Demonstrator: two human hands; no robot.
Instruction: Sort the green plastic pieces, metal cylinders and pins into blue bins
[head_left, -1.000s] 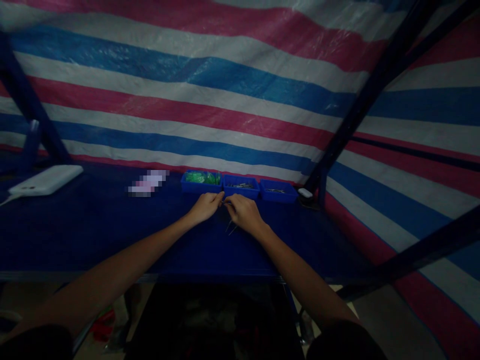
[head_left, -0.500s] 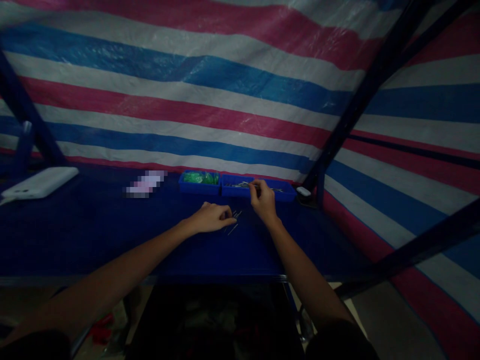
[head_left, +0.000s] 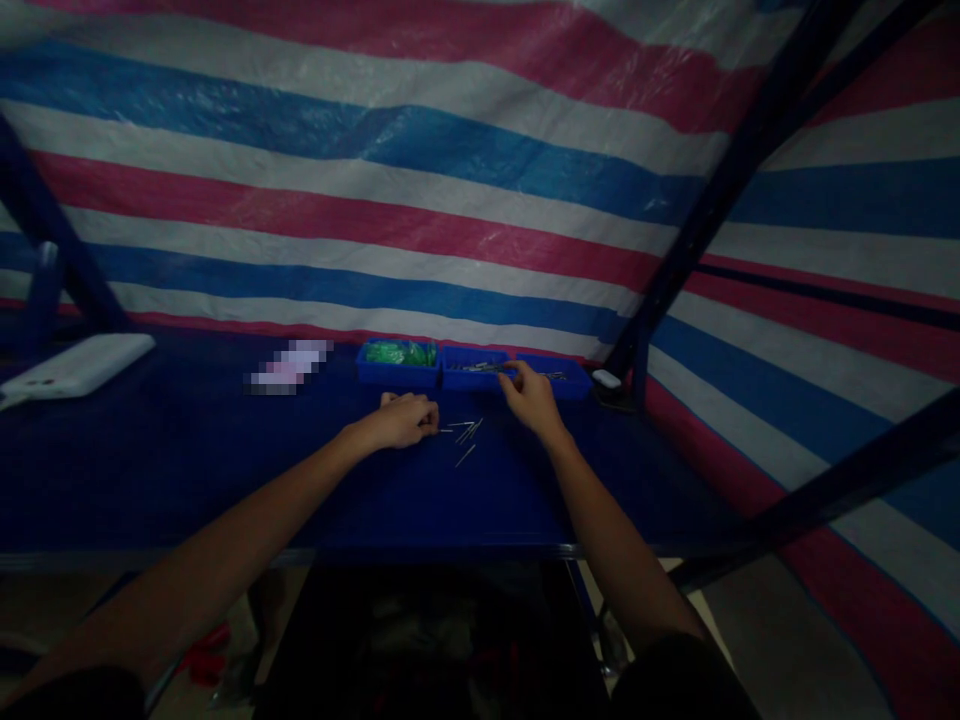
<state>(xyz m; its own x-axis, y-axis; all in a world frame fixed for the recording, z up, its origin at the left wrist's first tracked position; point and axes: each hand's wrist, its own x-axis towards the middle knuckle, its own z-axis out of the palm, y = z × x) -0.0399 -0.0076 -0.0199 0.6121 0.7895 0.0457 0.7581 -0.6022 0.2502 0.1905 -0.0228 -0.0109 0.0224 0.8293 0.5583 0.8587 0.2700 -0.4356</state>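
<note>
Left tray [head_left: 397, 377]: green pieces [head_left: 401, 354]; middle tray [head_left: 472, 381], right tray [head_left: 574, 385]: metal pieces [head_left: 484, 367].
Right hand [head_left: 531, 397] at the middle tray, left hand [head_left: 405, 421] curled beside metal pins [head_left: 466, 456]; cannot tell if either pinches.

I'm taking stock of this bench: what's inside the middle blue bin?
The middle blue bin holds thin metal pieces. The right hand hides part of its right end, and whatever lies beneath the uppermost pieces can't be seen.
</note>
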